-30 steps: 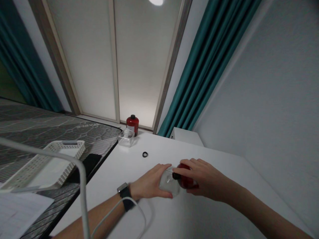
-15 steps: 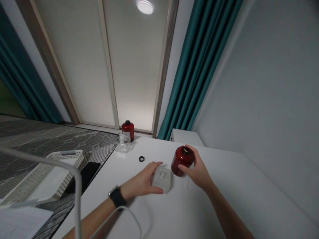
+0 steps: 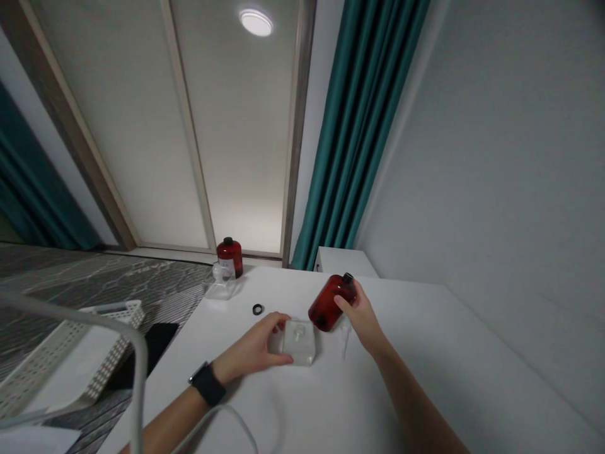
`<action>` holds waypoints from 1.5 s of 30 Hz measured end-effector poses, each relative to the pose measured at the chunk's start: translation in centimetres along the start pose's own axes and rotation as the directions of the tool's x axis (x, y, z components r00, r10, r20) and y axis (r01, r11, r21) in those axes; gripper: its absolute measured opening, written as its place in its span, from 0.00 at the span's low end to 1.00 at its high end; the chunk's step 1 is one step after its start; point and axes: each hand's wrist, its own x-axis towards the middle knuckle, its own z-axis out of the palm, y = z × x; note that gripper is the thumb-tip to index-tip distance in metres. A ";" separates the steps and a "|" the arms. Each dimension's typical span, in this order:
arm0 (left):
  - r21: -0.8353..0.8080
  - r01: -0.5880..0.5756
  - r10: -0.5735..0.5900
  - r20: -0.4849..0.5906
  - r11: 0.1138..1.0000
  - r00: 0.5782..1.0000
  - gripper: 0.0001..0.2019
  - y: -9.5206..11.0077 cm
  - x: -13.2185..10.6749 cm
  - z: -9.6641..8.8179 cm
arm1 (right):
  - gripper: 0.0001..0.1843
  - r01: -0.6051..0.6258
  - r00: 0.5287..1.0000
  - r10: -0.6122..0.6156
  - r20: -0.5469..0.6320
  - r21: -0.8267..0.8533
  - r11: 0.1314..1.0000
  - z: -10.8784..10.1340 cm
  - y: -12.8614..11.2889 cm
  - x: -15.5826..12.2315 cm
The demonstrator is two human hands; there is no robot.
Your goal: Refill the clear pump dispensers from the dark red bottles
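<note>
My right hand (image 3: 362, 315) is wrapped round a dark red bottle (image 3: 331, 304) with a black neck, tilted with its top to the right, above the white table. My left hand (image 3: 258, 345), with a dark watch on the wrist, grips the left side of a clear square container (image 3: 299, 342) standing on the table. Thumb and fingers lie at its near and far edges. The container sits just left of and below the bottle. Partly hidden by my right hand, a thin clear piece (image 3: 345, 337) lies on the table; its kind cannot be made out.
A black ring (image 3: 258, 309) lies on the white table (image 3: 302, 416). At the far left corner stand another red bottle (image 3: 230, 255) and a clear square container (image 3: 220, 290). Left are a white basket (image 3: 70, 366) and a grey curved tube (image 3: 137, 378). A white cabinet (image 3: 347, 260) stands behind.
My right hand has tipped the red bottle from facing me to lean right, showing its side. The left hand stays at the clear container. The whole view has shifted slightly.
</note>
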 end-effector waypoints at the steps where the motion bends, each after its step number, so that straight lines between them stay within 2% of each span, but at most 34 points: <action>1: 0.011 -0.009 0.009 -0.015 1.000 1.000 0.31 -0.1 0.0 0.2 | 0.37 0.010 1.000 -0.010 -0.018 -0.015 1.000 0.2 0.1 0.0; 5: 0.041 -0.022 0.024 -0.056 0.999 0.998 0.33 -0.5 0.2 0.7 | 0.43 0.026 0.998 -0.031 -0.049 -0.107 0.994 1.2 0.3 -0.1; 12: 0.091 -0.031 0.037 -0.069 0.995 0.997 0.36 -0.6 0.0 0.7 | 0.39 0.102 0.995 -0.102 0.010 -0.186 0.977 2.2 0.4 0.8; 15: 0.092 -0.094 0.102 -0.081 0.991 0.992 0.30 -0.8 0.0 0.1 | 0.39 0.144 0.990 -0.143 0.020 -0.198 0.970 2.4 0.8 1.2; 18: 0.134 -0.104 0.130 -0.210 0.986 0.969 0.21 -1.2 0.1 -0.9 | 0.41 0.153 0.988 -0.153 0.010 -0.183 0.971 2.5 1.6 1.1; 20: 0.237 -0.054 0.128 -0.313 0.970 0.941 0.17 -1.8 0.2 -1.8 | 0.44 0.151 0.988 -0.152 0.006 -0.160 0.975 2.3 2.1 0.7; 22: 0.368 0.004 0.142 -0.367 0.930 0.920 0.15 -2.6 0.3 -2.7 | 0.45 0.152 0.987 -0.157 -0.017 -0.167 0.974 1.7 2.5 0.1; 23: 0.429 0.030 0.145 -0.369 0.903 0.918 0.14 -3.1 0.3 -3.1 | 0.43 0.149 0.986 -0.159 -0.043 -0.185 0.971 1.1 2.7 -0.2; 26: 0.540 0.107 0.105 -0.347 0.835 0.932 0.17 -4.4 0.2 -4.1 | 0.28 0.098 0.971 -0.151 -0.184 -0.272 0.957 -0.9 2.8 -0.9; 29: 0.579 0.173 0.028 -0.321 0.797 0.947 0.23 -5.2 0.0 -4.3 | 0.20 0.050 0.967 -0.122 -0.226 -0.298 0.953 -2.5 3.1 -1.1; 31: 0.584 0.196 -0.012 -0.304 0.788 0.953 0.24 -5.4 -0.1 -4.1 | 0.19 0.039 0.971 -0.110 -0.212 -0.312 0.949 -2.9 3.3 -1.1; 34: 0.580 0.200 -0.030 -0.290 0.790 0.957 0.20 -5.3 0.0 -3.5 | 0.18 0.055 0.975 -0.122 -0.187 -0.331 0.942 -2.6 3.7 -1.0; 38: 0.573 0.179 -0.008 -0.288 0.800 0.958 0.12 -4.9 0.3 -2.7 | 0.17 0.080 0.969 -0.154 -0.191 -0.351 0.933 -2.1 3.8 -1.1; 41: 0.556 0.152 0.021 -0.292 0.817 0.956 0.11 -4.5 0.6 -2.4 | 0.16 0.097 0.962 -0.181 -0.204 -0.362 0.927 -1.7 3.6 -1.3; 43: 0.498 0.124 0.051 -0.323 0.858 0.945 0.10 -4.2 0.7 -2.2 | 0.16 0.107 0.953 -0.201 -0.226 -0.372 0.922 -1.4 3.4 -1.4; 45: 0.371 0.111 0.056 -0.412 0.922 0.909 0.10 -3.6 0.8 -1.8 | 0.17 0.108 0.938 -0.221 -0.268 -0.380 0.919 -0.9 3.2 -1.6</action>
